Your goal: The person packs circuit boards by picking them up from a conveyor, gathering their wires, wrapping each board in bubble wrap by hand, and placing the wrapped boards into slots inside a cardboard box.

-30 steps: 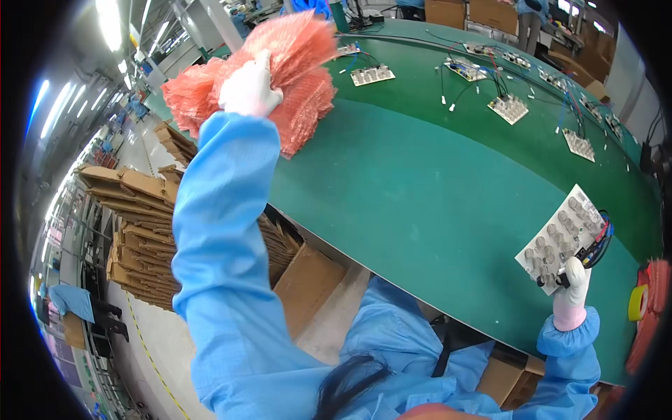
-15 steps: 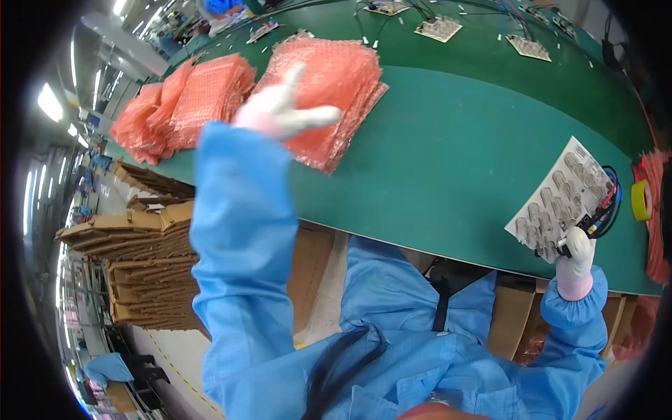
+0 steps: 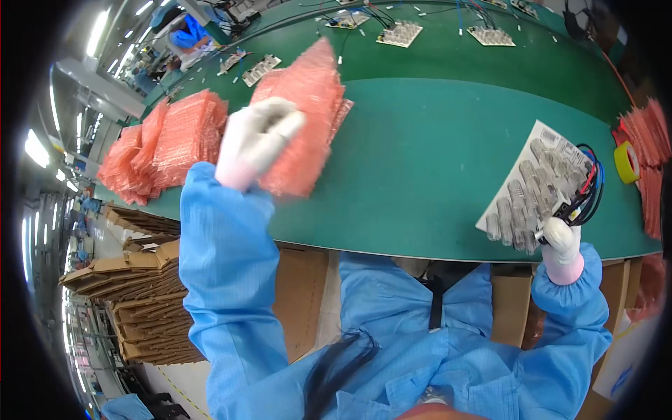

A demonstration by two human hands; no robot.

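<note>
My left hand [image 3: 257, 138], in a white glove, is closed on a pink bubble-wrap bag [image 3: 308, 105]. The bag is tilted and partly lifted off the pile of similar bags [image 3: 341, 115], its lower edge blurred by motion. On the right, my right hand [image 3: 562, 241], also gloved, grips the lower corner of a white circuit board [image 3: 539, 133]. Rows of clear, ribbed cylindrical parts [image 3: 521, 206] cover the board. Black, red and blue cables [image 3: 591, 192] with connectors bunch beside the fingers. The board is held tilted above the green mat [image 3: 413, 161].
More pink bubble-wrap bags [image 3: 183, 133] lie at the left. Yellow tape [image 3: 626, 162] and a pink stack [image 3: 647, 168] are at the right edge. Several circuit boards [image 3: 400, 33] with wires lie at the back. Flattened cardboard [image 3: 150, 308] is stacked beside the table.
My left hand has gone from spread fingers over the pile to closed on a bag, whose far corner has risen. My right hand still holds the board. The view has shifted slightly.
</note>
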